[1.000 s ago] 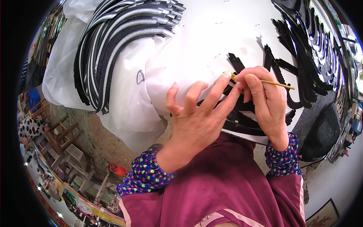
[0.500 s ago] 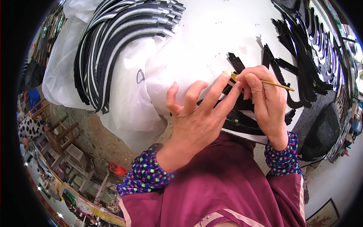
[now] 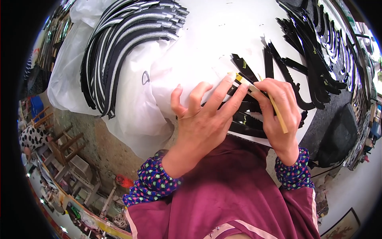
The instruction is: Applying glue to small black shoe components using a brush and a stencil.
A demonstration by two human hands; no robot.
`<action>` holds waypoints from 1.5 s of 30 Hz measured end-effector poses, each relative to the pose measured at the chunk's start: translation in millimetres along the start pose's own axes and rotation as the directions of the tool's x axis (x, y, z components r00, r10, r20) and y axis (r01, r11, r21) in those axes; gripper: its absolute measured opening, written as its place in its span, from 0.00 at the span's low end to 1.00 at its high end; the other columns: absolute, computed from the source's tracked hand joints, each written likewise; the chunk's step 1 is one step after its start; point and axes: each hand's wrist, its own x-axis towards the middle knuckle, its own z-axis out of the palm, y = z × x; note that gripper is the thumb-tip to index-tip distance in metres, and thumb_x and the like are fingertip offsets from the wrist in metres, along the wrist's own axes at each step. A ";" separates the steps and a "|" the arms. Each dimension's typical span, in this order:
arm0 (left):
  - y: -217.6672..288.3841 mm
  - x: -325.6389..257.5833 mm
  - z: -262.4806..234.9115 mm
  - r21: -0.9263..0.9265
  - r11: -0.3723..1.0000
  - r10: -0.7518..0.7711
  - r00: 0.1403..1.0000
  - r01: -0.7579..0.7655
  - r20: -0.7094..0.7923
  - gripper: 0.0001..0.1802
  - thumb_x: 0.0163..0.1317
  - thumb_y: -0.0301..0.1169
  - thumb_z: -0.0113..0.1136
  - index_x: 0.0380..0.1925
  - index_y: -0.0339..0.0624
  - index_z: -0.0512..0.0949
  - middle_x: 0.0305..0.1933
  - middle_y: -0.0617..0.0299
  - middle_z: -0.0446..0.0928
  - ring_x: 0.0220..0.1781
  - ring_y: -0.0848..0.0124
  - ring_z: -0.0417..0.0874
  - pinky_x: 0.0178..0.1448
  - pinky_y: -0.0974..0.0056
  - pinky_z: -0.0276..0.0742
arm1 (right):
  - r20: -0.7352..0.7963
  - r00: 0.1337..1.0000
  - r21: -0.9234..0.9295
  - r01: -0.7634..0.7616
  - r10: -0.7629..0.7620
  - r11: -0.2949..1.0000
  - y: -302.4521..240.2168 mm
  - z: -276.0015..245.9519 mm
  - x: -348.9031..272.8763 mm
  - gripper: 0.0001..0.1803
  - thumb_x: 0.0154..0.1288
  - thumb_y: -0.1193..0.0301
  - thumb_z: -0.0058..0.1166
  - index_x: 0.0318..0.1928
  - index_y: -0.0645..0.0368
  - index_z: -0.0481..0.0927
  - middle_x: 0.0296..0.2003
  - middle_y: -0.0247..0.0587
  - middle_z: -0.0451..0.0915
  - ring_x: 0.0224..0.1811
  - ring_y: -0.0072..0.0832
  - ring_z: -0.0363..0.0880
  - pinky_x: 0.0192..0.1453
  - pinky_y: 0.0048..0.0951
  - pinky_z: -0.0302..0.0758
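My left hand [image 3: 205, 119] lies spread over the near part of the white tabletop [image 3: 199, 51], its index fingertip by a small yellow piece [image 3: 238, 77] on a narrow black strip. My right hand [image 3: 281, 115] is closed around a thin yellowish stick [image 3: 277, 109], which slants across the fingers with its broader end toward me. My right thumb and index fingertip meet near the end of that strip, close to my left fingers; whether they pinch it cannot be told. More black strips [image 3: 244, 68] lie loose around both hands, some with yellow-green marks.
A fanned stack of curved black strips with grey-white bands [image 3: 131, 44] rests on white plastic sheeting [image 3: 135, 103] at the left. Black strips [image 3: 318, 75] pile up at the right edge, beside a black mesh item [image 3: 338, 131]. A wooden chair [image 3: 65, 141] stands at lower left.
The stick has swung round in my right hand, from pointing right to slanting toward me. My right fingertips now sit by the strip's end. My left hand has shifted slightly left.
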 end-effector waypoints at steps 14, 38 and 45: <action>-6.1 -15.6 -4.4 -0.047 0.998 0.038 0.993 -0.044 -0.111 0.19 0.64 0.39 0.65 0.55 0.56 0.83 0.61 0.73 0.76 0.56 0.72 0.73 0.72 0.45 0.47 | -0.100 0.995 -0.035 0.002 -0.006 0.999 4.4 5.6 -7.7 0.15 0.54 0.86 0.65 0.43 0.64 0.82 0.37 0.44 0.82 0.38 0.40 0.80 0.43 0.35 0.78; -0.3 -33.3 2.1 0.012 1.000 0.006 0.991 -0.005 -0.135 0.18 0.63 0.40 0.64 0.54 0.57 0.83 0.60 0.75 0.77 0.57 0.72 0.72 0.73 0.44 0.46 | 0.012 0.999 0.057 0.047 -0.048 0.997 -8.0 7.1 -12.8 0.16 0.50 0.87 0.68 0.41 0.66 0.83 0.35 0.46 0.81 0.36 0.41 0.80 0.39 0.34 0.79; 0.5 -32.0 7.9 0.055 0.999 0.011 0.990 -0.004 -0.142 0.15 0.63 0.38 0.59 0.50 0.59 0.82 0.64 0.79 0.77 0.56 0.74 0.70 0.71 0.48 0.47 | -0.004 1.000 0.046 0.018 -0.018 0.999 -9.4 8.3 -13.0 0.15 0.50 0.86 0.68 0.40 0.65 0.83 0.35 0.46 0.82 0.36 0.40 0.80 0.39 0.33 0.78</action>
